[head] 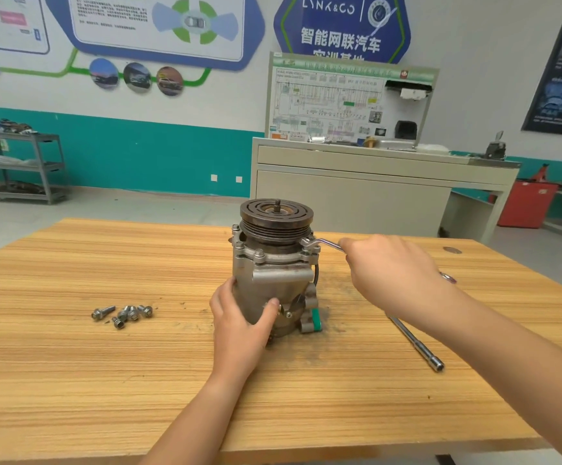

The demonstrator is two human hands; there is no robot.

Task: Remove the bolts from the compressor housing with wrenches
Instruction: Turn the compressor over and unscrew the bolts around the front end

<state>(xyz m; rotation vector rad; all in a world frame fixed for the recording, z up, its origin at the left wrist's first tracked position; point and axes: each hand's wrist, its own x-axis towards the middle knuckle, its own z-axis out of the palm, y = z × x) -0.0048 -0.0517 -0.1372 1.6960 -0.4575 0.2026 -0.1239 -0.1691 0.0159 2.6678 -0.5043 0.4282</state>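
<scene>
Head view: on the table [105,380], the upright compressor housing [273,283] seems mid-unbolting.
The left hand [239,327] clasps its near side. The right hand [390,273] is closed round a wrench [326,243] seated on a right-side bolt [307,246]. Loose bolts [123,313] lie left. The next move likely calls for a steady turn with the housing braced.

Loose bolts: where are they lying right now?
In the head view, the loose bolts lie in a small cluster on the wooden table, to the left of the compressor and of the left hand steadying it.
</scene>
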